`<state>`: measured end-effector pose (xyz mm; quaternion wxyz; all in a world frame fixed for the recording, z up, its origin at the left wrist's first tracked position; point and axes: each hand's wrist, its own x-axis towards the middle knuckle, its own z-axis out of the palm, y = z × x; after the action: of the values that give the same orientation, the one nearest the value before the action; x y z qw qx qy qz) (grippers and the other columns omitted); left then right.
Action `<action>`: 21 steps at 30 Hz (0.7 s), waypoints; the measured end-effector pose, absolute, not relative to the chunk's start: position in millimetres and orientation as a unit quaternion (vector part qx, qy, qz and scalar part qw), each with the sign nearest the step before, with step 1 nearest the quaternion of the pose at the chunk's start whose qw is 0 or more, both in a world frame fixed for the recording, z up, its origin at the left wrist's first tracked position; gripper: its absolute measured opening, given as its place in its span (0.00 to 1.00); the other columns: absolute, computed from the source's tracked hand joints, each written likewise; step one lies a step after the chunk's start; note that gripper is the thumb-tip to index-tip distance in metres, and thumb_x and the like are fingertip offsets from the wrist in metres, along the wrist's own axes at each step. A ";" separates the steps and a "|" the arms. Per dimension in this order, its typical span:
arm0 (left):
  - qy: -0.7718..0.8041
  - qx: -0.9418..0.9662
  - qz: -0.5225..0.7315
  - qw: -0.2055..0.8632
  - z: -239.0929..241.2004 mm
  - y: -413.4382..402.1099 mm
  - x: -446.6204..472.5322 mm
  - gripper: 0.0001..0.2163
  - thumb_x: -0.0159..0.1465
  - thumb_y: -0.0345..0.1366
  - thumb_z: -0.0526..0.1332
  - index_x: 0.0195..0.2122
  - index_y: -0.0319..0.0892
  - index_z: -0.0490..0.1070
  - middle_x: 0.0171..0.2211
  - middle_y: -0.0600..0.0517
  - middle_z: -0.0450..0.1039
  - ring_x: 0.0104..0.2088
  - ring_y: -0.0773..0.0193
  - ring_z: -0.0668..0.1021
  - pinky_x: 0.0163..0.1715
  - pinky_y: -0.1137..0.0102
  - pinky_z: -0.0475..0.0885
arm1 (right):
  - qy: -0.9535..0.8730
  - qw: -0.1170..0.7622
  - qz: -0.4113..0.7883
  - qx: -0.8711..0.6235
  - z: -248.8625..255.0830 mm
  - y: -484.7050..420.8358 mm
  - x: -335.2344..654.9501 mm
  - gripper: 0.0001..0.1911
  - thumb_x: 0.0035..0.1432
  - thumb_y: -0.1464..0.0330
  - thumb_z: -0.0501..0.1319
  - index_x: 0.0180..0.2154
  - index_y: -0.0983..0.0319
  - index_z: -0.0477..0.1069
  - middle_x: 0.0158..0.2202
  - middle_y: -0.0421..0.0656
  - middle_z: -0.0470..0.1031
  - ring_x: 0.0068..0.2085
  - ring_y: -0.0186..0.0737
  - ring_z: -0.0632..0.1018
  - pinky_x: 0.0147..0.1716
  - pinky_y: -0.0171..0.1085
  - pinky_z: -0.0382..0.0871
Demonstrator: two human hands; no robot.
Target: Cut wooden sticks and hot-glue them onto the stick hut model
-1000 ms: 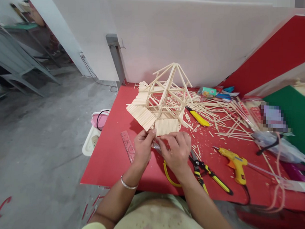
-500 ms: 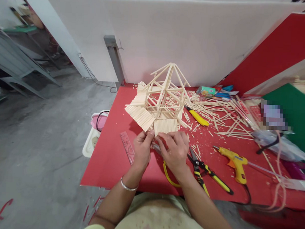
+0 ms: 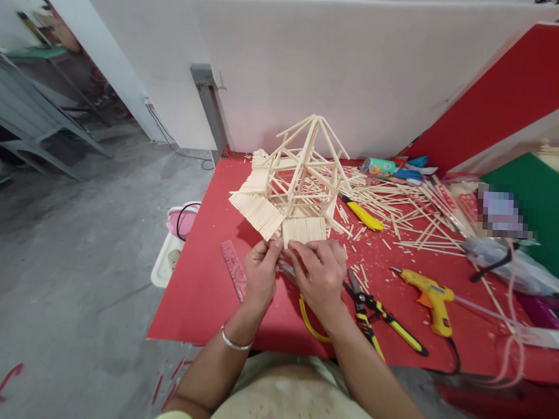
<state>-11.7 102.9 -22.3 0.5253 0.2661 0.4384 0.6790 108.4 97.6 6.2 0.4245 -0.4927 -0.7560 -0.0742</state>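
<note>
A house frame of pale wooden sticks (image 3: 299, 179) stands on the red table (image 3: 198, 292), with flat stick panels along its near and left sides. My left hand (image 3: 260, 276) and my right hand (image 3: 320, 275) meet just below the near panel (image 3: 305, 230). The fingers of both are pinched together at that panel's lower left corner, on something small I cannot make out. A silver bangle circles my left wrist.
Loose sticks (image 3: 408, 214) litter the table's right half. A yellow glue gun (image 3: 434, 300), yellow-handled cutters (image 3: 376, 317), a yellow utility knife (image 3: 362, 215) and a pink ruler (image 3: 234, 269) lie near. A white tray (image 3: 168, 254) sits on the floor at left.
The view shifted slightly between the first frames. My hands stay pinched at the panel's corner with only tiny finger movements.
</note>
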 end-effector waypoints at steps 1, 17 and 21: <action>0.440 0.267 0.679 0.525 -22.2 102.7 -11.8 0.11 0.59 0.41 0.69 0.29 0.38 0.74 0.21 0.56 0.70 0.20 0.73 0.69 0.22 0.78 0.65 | -0.757 0.424 -0.074 -0.491 6.8 97.5 108.5 0.10 0.62 0.67 0.66 0.46 0.56 0.78 0.35 0.43 0.75 0.38 0.41 0.69 0.41 0.42 0.60; 0.459 0.302 0.671 0.498 -17.9 99.7 -12.7 0.13 0.61 0.42 0.68 0.26 0.39 0.73 0.21 0.56 0.69 0.21 0.72 0.69 0.23 0.76 0.65 | -0.781 0.384 -0.065 -0.488 10.4 97.3 110.5 0.12 0.64 0.68 0.63 0.49 0.54 0.78 0.37 0.44 0.75 0.40 0.41 0.69 0.42 0.42 0.59; 0.490 0.338 0.661 0.457 -12.4 95.8 -14.7 0.15 0.65 0.44 0.64 0.26 0.39 0.74 0.21 0.54 0.70 0.22 0.70 0.70 0.24 0.75 0.66 | -0.776 0.389 -0.060 -0.492 10.0 97.4 110.3 0.14 0.64 0.67 0.64 0.51 0.55 0.77 0.39 0.44 0.76 0.41 0.42 0.69 0.44 0.43 0.59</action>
<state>-14.7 95.8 -12.4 0.4570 0.3377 0.4897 0.6613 110.3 97.4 10.0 0.3890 -0.4924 -0.7763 -0.0600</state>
